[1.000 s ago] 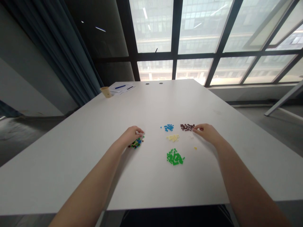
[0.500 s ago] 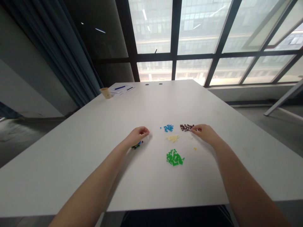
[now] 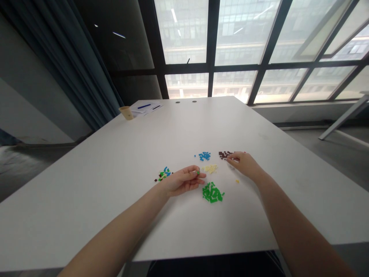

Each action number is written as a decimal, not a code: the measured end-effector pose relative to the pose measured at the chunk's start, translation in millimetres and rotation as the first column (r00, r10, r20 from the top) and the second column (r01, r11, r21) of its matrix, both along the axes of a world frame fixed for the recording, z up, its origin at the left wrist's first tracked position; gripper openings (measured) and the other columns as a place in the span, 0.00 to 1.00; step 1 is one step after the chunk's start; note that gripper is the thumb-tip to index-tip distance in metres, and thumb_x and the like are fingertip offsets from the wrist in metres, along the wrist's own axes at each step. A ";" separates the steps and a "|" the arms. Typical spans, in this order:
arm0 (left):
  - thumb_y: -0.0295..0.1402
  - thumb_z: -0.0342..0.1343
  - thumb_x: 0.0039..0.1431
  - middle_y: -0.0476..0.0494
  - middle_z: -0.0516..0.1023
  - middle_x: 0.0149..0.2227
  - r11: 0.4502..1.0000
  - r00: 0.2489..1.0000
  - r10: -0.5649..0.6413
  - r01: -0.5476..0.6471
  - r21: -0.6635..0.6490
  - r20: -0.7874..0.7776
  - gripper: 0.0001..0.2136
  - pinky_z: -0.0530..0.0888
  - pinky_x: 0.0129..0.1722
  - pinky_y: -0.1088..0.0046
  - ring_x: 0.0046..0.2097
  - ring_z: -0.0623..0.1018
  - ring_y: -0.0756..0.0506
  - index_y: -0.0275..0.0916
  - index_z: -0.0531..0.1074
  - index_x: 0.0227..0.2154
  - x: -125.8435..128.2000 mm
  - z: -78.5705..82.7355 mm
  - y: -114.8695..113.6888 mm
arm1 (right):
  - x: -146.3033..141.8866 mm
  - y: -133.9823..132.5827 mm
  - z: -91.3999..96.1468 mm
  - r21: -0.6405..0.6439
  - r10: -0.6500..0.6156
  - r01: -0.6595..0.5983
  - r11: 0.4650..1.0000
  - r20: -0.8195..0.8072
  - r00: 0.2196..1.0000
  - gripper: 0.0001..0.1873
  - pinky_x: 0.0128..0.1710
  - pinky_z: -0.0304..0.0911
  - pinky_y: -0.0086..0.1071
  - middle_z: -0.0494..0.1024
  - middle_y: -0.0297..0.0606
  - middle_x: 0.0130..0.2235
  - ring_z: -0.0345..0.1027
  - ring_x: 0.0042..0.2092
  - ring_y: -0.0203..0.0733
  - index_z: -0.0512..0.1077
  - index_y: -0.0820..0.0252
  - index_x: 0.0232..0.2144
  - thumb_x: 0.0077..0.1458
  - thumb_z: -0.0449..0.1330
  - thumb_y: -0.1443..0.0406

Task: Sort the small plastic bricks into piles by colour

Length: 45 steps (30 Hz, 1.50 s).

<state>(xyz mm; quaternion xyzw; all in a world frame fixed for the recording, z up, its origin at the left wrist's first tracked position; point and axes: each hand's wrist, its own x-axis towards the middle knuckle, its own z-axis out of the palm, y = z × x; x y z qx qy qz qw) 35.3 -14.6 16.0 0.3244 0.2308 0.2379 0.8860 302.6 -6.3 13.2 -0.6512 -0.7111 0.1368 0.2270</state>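
My left hand point(image 3: 186, 181) pinches a small green building brick point(image 3: 198, 172) between thumb and forefinger, its other fingers stretched out. It hovers between the pale yellow pile point(image 3: 211, 168) and the green brick pile point(image 3: 212, 193). At the near side of the dark brown pile point(image 3: 223, 154), my right hand point(image 3: 244, 164) has its fingertips pressed together; whatever they hold, if anything, is too small to make out. The blue pile point(image 3: 205, 156) lies left of the brown one. Beyond my left wrist is a mixed-colour pile point(image 3: 164, 174), partly hidden by the hand.
A few orange-yellow pieces point(image 3: 237, 181) lie below my right hand. On the white table point(image 3: 178, 130), a paper cup point(image 3: 126, 113) and papers with a blue pen point(image 3: 144, 106) are at the far left. Large windows stand behind.
My left hand has moved right from the mixed pile toward the green and yellow piles, now showing a green brick. My right hand has shifted slightly left by the brown pile.
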 end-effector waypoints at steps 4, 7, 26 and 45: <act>0.27 0.58 0.48 0.45 0.75 0.39 0.999 0.999 -0.032 0.032 0.006 0.017 0.07 0.68 0.34 0.79 0.37 0.75 0.51 0.37 0.67 0.31 0.2 -3.0 0.1 | -11.0 -3.7 3.1 0.110 0.091 -0.084 0.990 -0.060 0.994 0.12 0.33 0.58 0.28 0.75 0.37 0.31 0.66 0.31 0.36 0.74 0.59 0.28 0.50 0.52 0.61; 0.27 0.58 0.48 0.45 0.74 0.40 1.000 1.000 -0.022 0.022 0.006 0.009 0.07 0.67 0.33 0.78 0.37 0.74 0.51 0.38 0.67 0.32 -0.6 -3.8 1.1 | -20.2 -7.2 5.4 0.179 0.149 -0.124 0.976 -0.133 0.980 0.11 0.33 0.59 0.28 0.75 0.38 0.32 0.66 0.32 0.36 0.74 0.60 0.29 0.50 0.52 0.63; 0.30 0.62 0.42 0.49 0.70 0.27 0.996 0.965 0.035 -0.013 0.088 -0.258 0.09 0.62 0.30 0.79 0.30 0.69 0.55 0.34 0.71 0.28 5.1 -6.3 -0.5 | -78.0 -33.7 4.9 0.393 0.546 -0.458 0.797 -0.145 0.825 0.07 0.33 0.57 0.30 0.67 0.35 0.27 0.61 0.32 0.35 0.73 0.58 0.32 0.48 0.57 0.68; 0.36 0.57 0.44 0.45 0.71 0.38 0.841 0.780 0.398 -0.101 0.531 -0.482 0.12 0.63 0.30 0.78 0.32 0.69 0.53 0.39 0.68 0.33 -33.9 17.8 29.9 | -30.9 -18.5 -6.0 -0.297 0.430 -0.449 0.843 -0.131 0.893 0.07 0.25 0.53 0.26 0.69 0.33 0.23 0.61 0.25 0.34 0.77 0.57 0.25 0.37 0.62 0.66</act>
